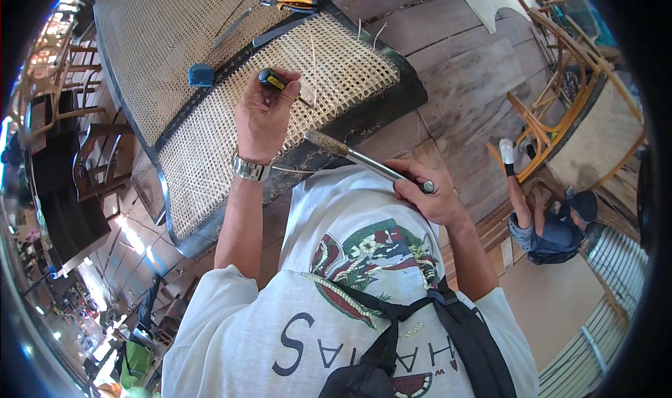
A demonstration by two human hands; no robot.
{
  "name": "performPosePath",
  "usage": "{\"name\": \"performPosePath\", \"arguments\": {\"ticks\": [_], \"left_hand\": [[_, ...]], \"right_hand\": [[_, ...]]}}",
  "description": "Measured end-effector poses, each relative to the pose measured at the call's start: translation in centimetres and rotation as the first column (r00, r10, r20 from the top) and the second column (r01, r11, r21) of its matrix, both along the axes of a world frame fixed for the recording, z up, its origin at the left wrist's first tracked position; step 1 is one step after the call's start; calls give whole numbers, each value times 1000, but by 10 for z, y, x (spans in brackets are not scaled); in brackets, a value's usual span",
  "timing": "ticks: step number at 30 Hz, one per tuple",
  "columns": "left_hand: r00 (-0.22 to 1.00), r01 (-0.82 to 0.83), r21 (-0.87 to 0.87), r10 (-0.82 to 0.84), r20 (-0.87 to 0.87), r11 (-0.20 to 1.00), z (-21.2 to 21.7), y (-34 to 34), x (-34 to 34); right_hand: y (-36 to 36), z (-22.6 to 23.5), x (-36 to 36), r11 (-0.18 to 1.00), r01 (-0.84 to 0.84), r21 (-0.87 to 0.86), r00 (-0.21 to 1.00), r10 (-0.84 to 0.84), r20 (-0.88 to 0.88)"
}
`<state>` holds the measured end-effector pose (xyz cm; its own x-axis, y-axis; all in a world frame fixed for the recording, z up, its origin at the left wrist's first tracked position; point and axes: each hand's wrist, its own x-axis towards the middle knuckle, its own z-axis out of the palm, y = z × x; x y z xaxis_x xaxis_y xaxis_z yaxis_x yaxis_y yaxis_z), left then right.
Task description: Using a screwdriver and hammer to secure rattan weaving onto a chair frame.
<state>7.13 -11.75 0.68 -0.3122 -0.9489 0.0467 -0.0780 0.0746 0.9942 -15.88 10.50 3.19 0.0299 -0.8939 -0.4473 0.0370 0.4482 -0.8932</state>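
Note:
My left hand point(264, 118) is closed around a screwdriver point(273, 80) with a black and yellow handle; its thin shaft slants down to the right over the woven cane panel point(199, 167). That pale panel is set in a dark frame point(413, 90). In my right hand point(428, 193) is a shiny metal rod-shaped tool point(371, 162) with a brown, worn far end. This end hovers near the panel's front edge, to the right of the screwdriver tip. Loose cane strands point(313, 55) stick up from the weave.
Beyond my left hand lie orange-handled pliers point(297, 5), a thin blade-like tool point(233, 28) and a blue block point(201, 75). Wooden chairs point(98, 153) stand at the left. A person point(553, 223) sits at the right by a wooden frame point(546, 135). Planks point(476, 83) cover the floor.

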Motion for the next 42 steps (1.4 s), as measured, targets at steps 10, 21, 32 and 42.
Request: {"name": "performPosePath", "arguments": {"ticks": [10, 21, 32, 42], "left_hand": [[999, 40, 25, -40, -9, 999, -3, -3, -3], [999, 32, 13, -32, -41, 999, -8, -9, -7], [999, 42, -34, -41, 18, 999, -16, -37, -22], [977, 110, -2, -107, 186, 994, -17, -35, -31]], "right_hand": [[-5, -3, 4, 996, -80, -36, 997, 81, 0], [-11, -10, 2, 994, 86, -72, 995, -81, 60], [-19, -10, -23, 917, 398, 31, 914, -399, 77], [-43, -14, -21, 943, 309, -123, 951, -305, 52]]}}
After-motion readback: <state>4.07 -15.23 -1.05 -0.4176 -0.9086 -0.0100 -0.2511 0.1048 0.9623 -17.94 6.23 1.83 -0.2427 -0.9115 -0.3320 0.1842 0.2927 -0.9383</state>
